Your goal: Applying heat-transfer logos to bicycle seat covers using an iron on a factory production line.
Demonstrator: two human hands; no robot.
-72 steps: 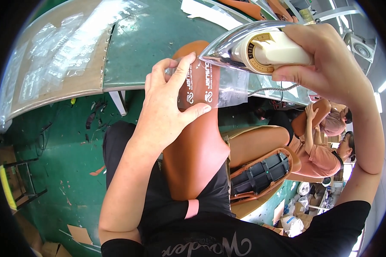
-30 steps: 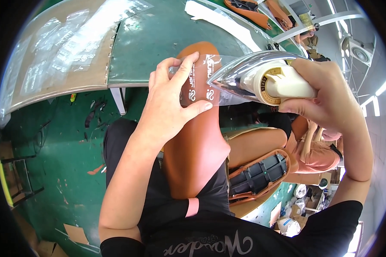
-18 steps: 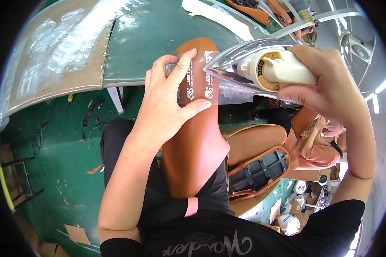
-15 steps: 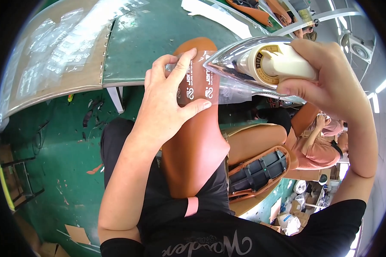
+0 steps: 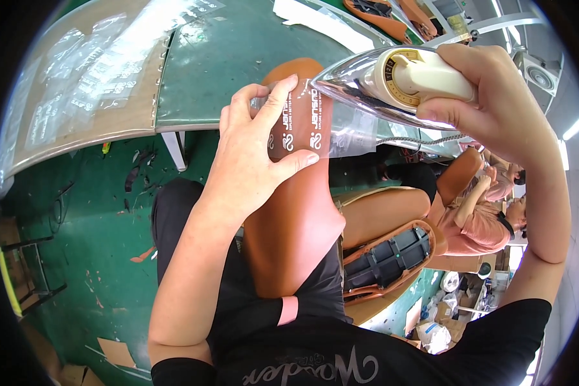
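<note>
A long brown seat with a smooth cover (image 5: 296, 238) lies across my lap, its narrow far end at the table edge. Clear transfer film (image 5: 321, 122) with white printed marks lies over that narrow part and sticks out past its right side. My left hand (image 5: 241, 157) pins the film to the seat, thumb and index finger on top and the other fingers curled round the left side. In my right hand (image 5: 486, 96) is a chrome and cream iron (image 5: 360, 80), gripped by its handle and tilted, its tip at the film's upper part. The iron's sole is mostly hidden.
A green table (image 5: 231, 77) stretches ahead, with printed clear sheets (image 5: 96, 71) at left. The iron's braided cord (image 5: 424, 139) runs rightward. Beside my lap rests another brown seat, black underside (image 5: 392, 257) up. A co-worker in a salmon shirt (image 5: 476, 228) sits at right.
The iron and my right hand have moved a little farther from me, and the tip now sits higher on the film. My left hand and the seat have barely moved.
</note>
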